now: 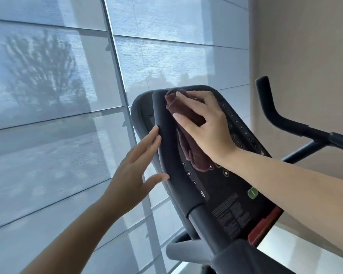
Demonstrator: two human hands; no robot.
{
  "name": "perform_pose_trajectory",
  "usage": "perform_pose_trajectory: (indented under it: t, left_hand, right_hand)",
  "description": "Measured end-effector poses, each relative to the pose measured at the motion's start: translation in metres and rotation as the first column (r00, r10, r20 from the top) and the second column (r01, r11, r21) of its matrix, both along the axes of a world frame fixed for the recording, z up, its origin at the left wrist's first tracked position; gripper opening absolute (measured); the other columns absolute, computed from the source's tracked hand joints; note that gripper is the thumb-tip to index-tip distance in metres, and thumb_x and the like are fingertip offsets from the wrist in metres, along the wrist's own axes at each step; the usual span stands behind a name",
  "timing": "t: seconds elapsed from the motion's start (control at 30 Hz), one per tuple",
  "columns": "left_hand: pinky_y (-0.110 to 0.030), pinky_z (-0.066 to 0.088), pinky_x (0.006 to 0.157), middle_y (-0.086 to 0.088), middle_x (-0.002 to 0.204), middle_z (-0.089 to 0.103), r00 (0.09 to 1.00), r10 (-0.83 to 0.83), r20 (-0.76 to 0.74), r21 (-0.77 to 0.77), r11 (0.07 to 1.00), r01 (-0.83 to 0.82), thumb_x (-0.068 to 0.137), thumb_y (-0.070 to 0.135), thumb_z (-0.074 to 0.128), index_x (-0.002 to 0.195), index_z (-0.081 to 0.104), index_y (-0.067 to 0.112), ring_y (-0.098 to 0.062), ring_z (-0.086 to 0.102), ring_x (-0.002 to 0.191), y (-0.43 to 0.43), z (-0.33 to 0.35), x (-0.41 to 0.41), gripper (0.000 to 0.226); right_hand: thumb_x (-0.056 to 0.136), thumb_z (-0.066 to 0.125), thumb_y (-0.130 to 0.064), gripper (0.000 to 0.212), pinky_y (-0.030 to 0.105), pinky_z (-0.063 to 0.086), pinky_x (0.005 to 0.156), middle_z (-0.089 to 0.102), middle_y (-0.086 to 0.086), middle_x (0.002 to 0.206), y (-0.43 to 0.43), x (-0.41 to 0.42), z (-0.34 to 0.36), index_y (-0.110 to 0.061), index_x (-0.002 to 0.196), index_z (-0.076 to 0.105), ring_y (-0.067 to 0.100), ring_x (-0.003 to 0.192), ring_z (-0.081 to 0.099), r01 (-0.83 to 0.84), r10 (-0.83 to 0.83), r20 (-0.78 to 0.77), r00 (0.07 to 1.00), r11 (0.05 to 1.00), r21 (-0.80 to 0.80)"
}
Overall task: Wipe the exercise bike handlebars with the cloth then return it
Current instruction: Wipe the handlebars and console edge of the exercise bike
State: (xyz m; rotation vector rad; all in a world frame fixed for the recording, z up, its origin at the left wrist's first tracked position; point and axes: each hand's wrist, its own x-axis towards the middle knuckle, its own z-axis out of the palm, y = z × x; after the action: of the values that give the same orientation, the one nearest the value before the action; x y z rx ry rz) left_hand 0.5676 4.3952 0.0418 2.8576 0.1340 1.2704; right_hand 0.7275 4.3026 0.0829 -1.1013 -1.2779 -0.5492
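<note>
A dark brown cloth (192, 147) lies bunched against the padded black left handlebar (172, 155) of the exercise bike, draping down over the console. My right hand (204, 125) presses on the cloth near the handlebar's top, fingers spread over it. My left hand (135, 175) is open, its fingertips and thumb touching the handlebar's outer left side. The other black handlebar (275, 113) rises at the right, apart from both hands.
The black console (232, 194) with round buttons, a green button (252, 193) and a red strip (263, 228) sits between the handlebars. Large windows with translucent blinds (57, 95) fill the left. A beige wall (305, 46) stands at the right.
</note>
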Motion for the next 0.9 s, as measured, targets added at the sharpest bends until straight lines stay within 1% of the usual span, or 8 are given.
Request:
perform_pose_trajectory:
  t: [0.13,0.33,0.4,0.5,0.57,0.63,0.73,0.9]
  left_hand:
    - [-0.043,0.030,0.106,-0.001,0.150,0.016,0.999,0.034,-0.027,0.005,0.999,-0.034,0.081,0.029,0.058,0.139,0.020,0.012,-0.021,0.023,0.137,-0.007,0.001,-0.001,0.071]
    - [-0.011,0.015,0.108,0.015,0.151,-0.003,0.997,0.008,-0.080,-0.097,0.995,-0.015,0.085,0.032,0.044,0.140,0.005,0.026,0.005,0.004,0.138,-0.008,-0.005,0.003,0.068]
    - [-0.008,0.012,0.108,0.017,0.150,-0.003,0.997,0.008,-0.082,-0.094,0.995,-0.016,0.086,0.027,0.047,0.138,0.002,0.029,0.009,0.002,0.136,-0.007,-0.004,0.004,0.069]
    - [-0.024,0.016,0.111,0.020,0.150,-0.003,0.996,0.018,-0.090,-0.093,0.995,-0.026,0.087,0.017,0.054,0.139,0.002,0.030,0.009,0.002,0.136,-0.007,-0.006,0.003,0.074]
    - [-0.035,0.017,0.113,0.021,0.149,-0.004,0.995,0.019,-0.096,-0.107,0.994,-0.030,0.088,0.020,0.051,0.139,0.001,0.030,0.010,0.000,0.136,-0.008,-0.005,0.002,0.072]
    - [-0.041,0.018,0.114,0.019,0.150,-0.003,0.996,0.013,-0.094,-0.112,0.993,-0.024,0.087,0.025,0.047,0.138,0.001,0.030,0.010,0.000,0.136,-0.009,-0.005,0.002,0.069]
    - [-0.045,0.020,0.113,0.017,0.150,-0.003,0.997,0.007,-0.083,-0.103,0.995,-0.015,0.091,0.030,0.046,0.139,0.001,0.027,0.009,0.001,0.136,-0.008,-0.006,0.003,0.065]
    - [-0.042,0.020,0.114,0.012,0.151,-0.002,0.998,-0.026,-0.065,-0.101,0.995,0.019,0.089,0.029,0.045,0.140,0.003,0.022,0.003,0.002,0.138,-0.004,-0.009,0.005,0.066]
  right_hand:
    - [0.081,0.068,-0.008,0.038,0.012,0.035,0.098,0.058,0.011,0.113,0.008,-0.004,-0.008,-0.006,0.118,0.060,0.011,0.107,0.055,-0.134,0.132,-0.073,0.989,0.991,-0.014]
    - [0.079,0.070,-0.013,0.042,0.011,0.038,0.096,0.058,0.003,0.112,-0.010,-0.002,-0.057,-0.014,0.119,0.060,0.000,0.106,0.054,-0.193,0.191,-0.026,0.981,0.968,-0.160]
    - [0.078,0.071,-0.011,0.042,0.013,0.038,0.097,0.057,0.004,0.112,-0.013,-0.001,-0.057,-0.013,0.119,0.061,0.005,0.106,0.054,-0.175,0.178,0.000,0.984,0.968,-0.180]
    - [0.079,0.071,-0.010,0.039,0.019,0.040,0.101,0.056,0.011,0.113,-0.013,0.003,-0.036,-0.009,0.117,0.061,0.015,0.107,0.056,-0.100,0.105,0.041,0.994,0.990,-0.096]
    - [0.080,0.069,-0.008,0.038,0.017,0.038,0.101,0.056,0.012,0.113,-0.006,0.005,-0.014,-0.006,0.117,0.061,0.015,0.108,0.055,-0.069,0.069,0.022,0.997,0.997,0.018]
    - [0.080,0.068,-0.007,0.038,0.019,0.038,0.102,0.056,0.014,0.114,0.003,0.002,0.004,-0.004,0.117,0.060,0.015,0.109,0.053,-0.083,0.083,0.004,0.997,0.995,0.057]
    - [0.081,0.067,-0.005,0.039,0.022,0.037,0.104,0.055,0.014,0.119,0.013,-0.001,0.008,-0.004,0.119,0.059,0.016,0.114,0.052,-0.128,0.128,0.002,0.992,0.992,0.011]
    - [0.082,0.067,-0.010,0.040,0.012,0.034,0.100,0.058,0.004,0.116,0.007,0.008,0.002,-0.012,0.121,0.058,0.005,0.111,0.052,-0.219,0.212,-0.072,0.975,0.970,-0.109]
